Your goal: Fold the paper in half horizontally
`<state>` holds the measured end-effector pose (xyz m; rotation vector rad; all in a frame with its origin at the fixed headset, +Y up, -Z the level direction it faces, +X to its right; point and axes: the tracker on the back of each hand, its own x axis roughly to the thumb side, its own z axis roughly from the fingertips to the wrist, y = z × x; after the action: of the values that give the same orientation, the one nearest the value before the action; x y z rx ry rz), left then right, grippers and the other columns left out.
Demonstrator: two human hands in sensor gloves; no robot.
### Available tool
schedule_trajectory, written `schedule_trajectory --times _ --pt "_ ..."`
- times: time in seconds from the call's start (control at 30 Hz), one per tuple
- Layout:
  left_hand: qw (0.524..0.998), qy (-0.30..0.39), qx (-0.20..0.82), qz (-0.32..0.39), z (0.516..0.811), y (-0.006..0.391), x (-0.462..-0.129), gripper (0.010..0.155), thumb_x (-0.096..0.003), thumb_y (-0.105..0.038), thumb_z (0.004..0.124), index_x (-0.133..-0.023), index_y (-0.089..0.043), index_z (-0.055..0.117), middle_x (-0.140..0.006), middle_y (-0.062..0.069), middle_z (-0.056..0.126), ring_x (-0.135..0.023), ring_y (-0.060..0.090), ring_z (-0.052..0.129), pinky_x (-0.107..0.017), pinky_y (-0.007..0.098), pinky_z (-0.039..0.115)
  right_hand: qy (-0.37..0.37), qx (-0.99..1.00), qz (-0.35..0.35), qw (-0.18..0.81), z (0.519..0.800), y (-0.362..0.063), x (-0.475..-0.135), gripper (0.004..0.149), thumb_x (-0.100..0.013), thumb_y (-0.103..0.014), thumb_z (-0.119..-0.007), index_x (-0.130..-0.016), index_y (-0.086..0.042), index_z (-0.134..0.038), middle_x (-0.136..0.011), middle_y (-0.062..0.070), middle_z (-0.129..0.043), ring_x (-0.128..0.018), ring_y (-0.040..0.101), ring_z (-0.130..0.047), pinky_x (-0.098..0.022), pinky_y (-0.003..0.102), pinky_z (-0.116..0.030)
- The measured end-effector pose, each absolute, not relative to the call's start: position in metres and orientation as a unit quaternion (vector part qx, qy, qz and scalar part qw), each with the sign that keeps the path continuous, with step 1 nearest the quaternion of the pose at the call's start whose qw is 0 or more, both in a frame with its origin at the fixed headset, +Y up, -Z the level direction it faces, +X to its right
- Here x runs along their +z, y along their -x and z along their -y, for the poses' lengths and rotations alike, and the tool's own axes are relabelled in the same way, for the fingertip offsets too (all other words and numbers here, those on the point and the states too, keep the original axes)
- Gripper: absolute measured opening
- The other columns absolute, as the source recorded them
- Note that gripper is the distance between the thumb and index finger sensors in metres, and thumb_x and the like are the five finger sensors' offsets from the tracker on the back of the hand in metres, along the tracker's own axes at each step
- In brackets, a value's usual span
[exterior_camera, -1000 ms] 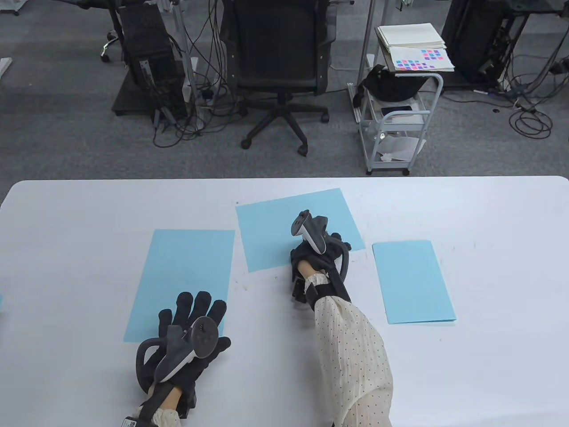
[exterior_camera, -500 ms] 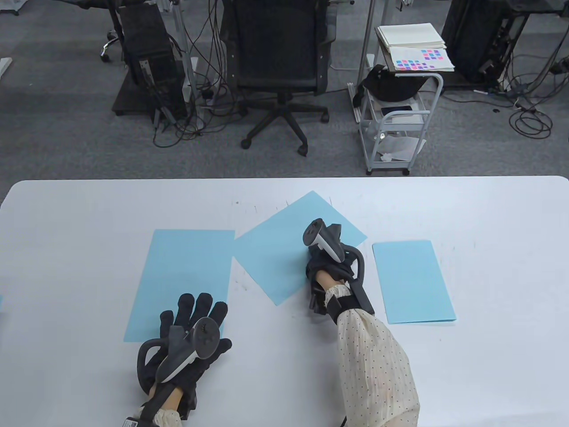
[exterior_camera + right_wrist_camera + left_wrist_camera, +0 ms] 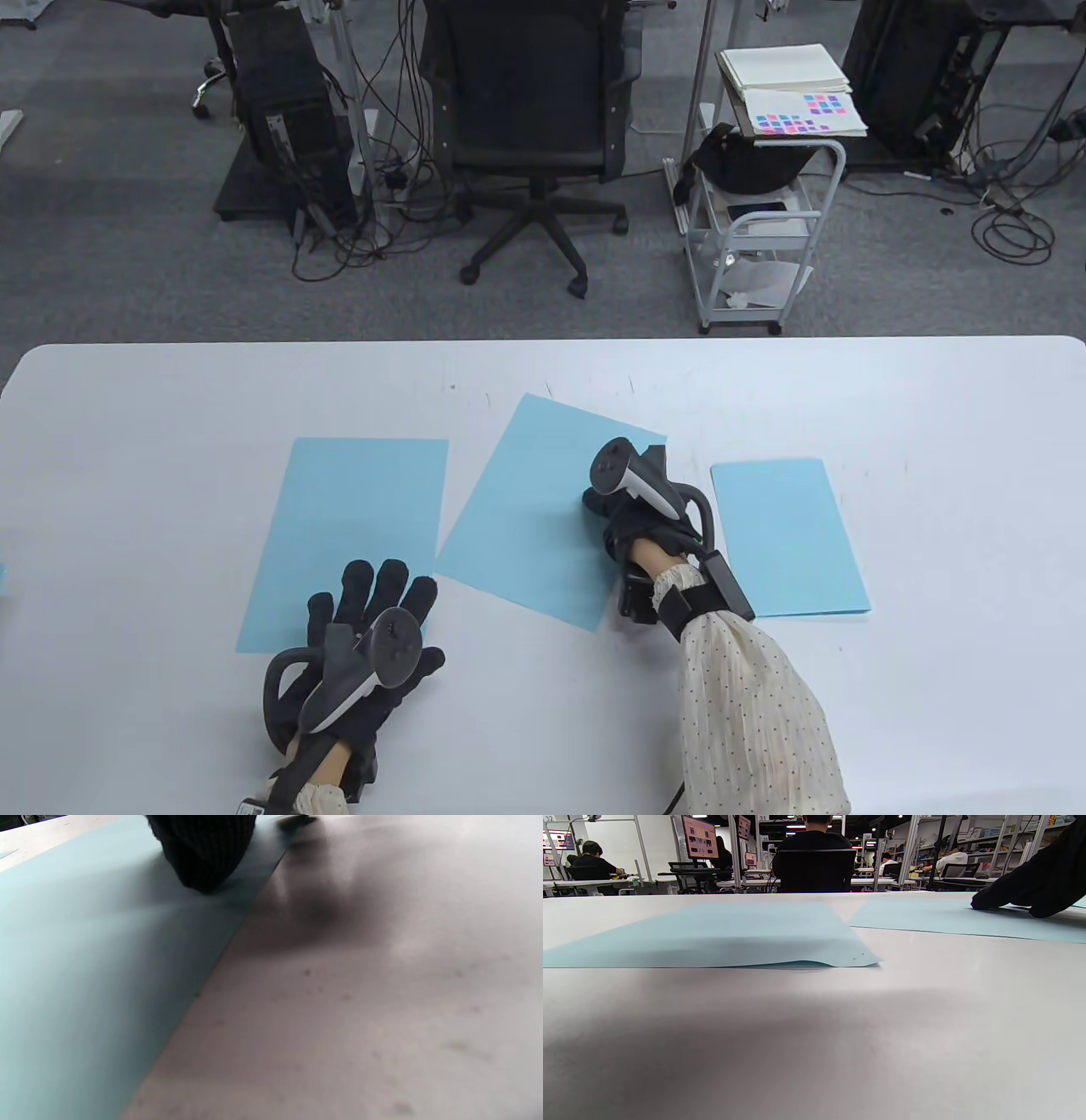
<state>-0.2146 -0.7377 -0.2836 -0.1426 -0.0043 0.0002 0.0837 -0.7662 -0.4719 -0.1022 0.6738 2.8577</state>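
Observation:
Three light blue sheets lie on the white table (image 3: 933, 679). My right hand (image 3: 624, 509) presses its fingertips (image 3: 1031, 899) on the middle sheet (image 3: 526, 509), which lies skewed with its long side running toward me. In the right wrist view one gloved finger (image 3: 203, 853) bears down near that sheet's (image 3: 85, 963) right edge. My left hand (image 3: 377, 594) lies flat with its fingers spread on the near right corner of the left sheet (image 3: 356, 509). That corner (image 3: 840, 961) is lifted slightly off the table. The right sheet (image 3: 789, 535) lies untouched.
Beyond the table's far edge stand an office chair (image 3: 530, 127) and a white cart (image 3: 764, 212) with paper on top. A sliver of blue (image 3: 2, 577) shows at the table's left edge. In the left wrist view, people sit at desks far behind.
My right hand has turned the middle sheet counter-clockwise from landscape to nearly portrait, sliding right and toward me with it. The left hand has stayed put.

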Motion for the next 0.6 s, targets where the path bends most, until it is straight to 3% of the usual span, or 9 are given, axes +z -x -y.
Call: schedule_trajectory --times 0.6 --pt "0.997 0.075 -0.003 0.007 0.738 0.212 -0.282 0.077 -0.0312 -0.069 0.060 -0.101 -0.060 0.029 -0.120 -0.023 0.020 -0.117 0.017 0.017 -0.088 0.056 0.031 -0.069 0.965 -0.230 0.104 0.769 -0.089 -0.437 0.063 -0.046 -0.013 -0.077 -0.097 -0.045 -0.058 -0.115 -0.017 -0.042 -0.107 0.023 -0.032 -0.074 0.064 -0.017"
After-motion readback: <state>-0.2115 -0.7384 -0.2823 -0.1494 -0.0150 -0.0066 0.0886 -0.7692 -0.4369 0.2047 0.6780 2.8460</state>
